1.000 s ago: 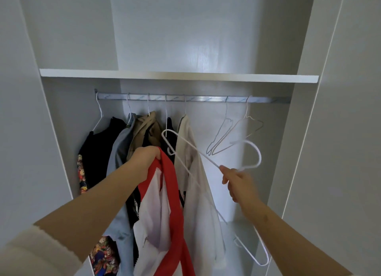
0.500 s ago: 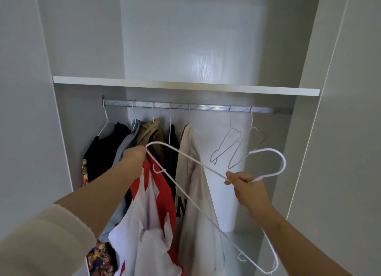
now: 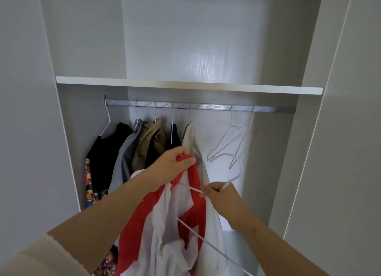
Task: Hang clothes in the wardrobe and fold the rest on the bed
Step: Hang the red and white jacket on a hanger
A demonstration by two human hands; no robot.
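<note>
**Garment and hanger held up before the wardrobe**
The left hand point(image 3: 172, 167) grips a red-and-white garment point(image 3: 156, 220) by its top; the right hand point(image 3: 223, 197) clutches a white hanger point(image 3: 239, 168) against it. Beyond, hung clothes point(image 3: 148, 143) line the rail point(image 3: 206, 107).

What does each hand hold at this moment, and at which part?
The left hand grips the red and white garment at its top red edge. The right hand grips the white hanger at its neck, just below the hook.
</note>
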